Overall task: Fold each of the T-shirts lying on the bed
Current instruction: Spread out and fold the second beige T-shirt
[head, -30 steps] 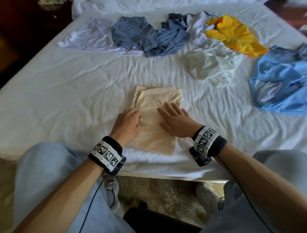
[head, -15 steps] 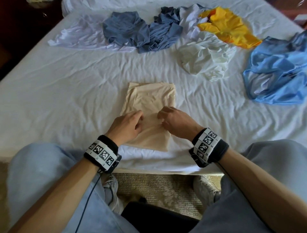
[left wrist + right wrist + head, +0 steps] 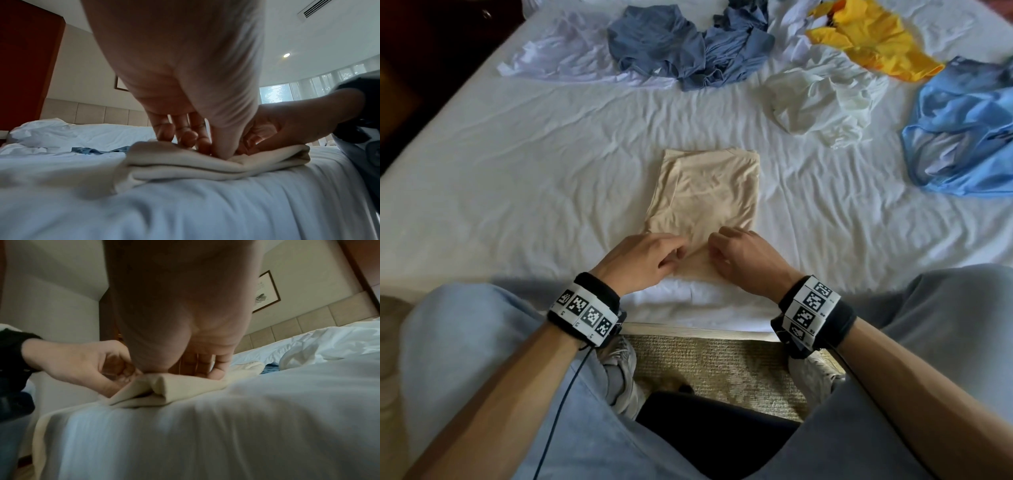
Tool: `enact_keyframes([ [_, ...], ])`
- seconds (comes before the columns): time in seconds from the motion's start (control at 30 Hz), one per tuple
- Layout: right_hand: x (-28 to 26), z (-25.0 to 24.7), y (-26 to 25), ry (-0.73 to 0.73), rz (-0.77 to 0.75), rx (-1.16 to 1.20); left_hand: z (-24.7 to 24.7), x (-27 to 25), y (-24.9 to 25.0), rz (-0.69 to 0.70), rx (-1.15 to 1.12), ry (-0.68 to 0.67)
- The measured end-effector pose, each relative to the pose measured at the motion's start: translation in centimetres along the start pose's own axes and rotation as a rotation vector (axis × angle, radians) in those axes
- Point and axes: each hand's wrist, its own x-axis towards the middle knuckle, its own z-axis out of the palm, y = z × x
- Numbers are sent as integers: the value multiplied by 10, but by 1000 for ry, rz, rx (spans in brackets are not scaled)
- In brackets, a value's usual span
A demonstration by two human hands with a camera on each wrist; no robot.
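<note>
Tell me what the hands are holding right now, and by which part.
Both the left hand and the right hand pinch the cream T-shirt at its near end, by the bed's edge.

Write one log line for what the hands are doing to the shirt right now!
stage: folding | cream T-shirt: partly folded on bed | left hand: pinches near edge | right hand: pinches near edge | other shirts: unfolded

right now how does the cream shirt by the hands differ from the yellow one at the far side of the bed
The cream shirt is folded into a flat, neat rectangle; the yellow shirt lies crumpled and unfolded. The cream shirt sits at the near edge, with the left hand and right hand pinching its near end; the yellow shirt lies far off, untouched, against other loose shirts. Both rest on the white bed sheet.
</note>
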Motion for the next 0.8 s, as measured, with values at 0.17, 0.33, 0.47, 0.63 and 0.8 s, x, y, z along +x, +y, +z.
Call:
enact_keyframes([
  [0.17, 4, 6, 2, -89, -57, -26, -4, -9, -8, 69, 34, 36],
  [0.33, 5, 12, 1, -107, -96, -152, 0, -14, -13, 75, 58, 32],
  [0.47, 6, 10, -3, -116, -90, -159, 4, -15, -15, 64, 66, 36],
  [0.63, 7, 2, -4, -79, -97, -102, 4, -14, -15, 49, -62, 126],
  [0.8, 4, -4, -6, -96, -108, -109, 1, -9, -12, 90, -21, 178],
])
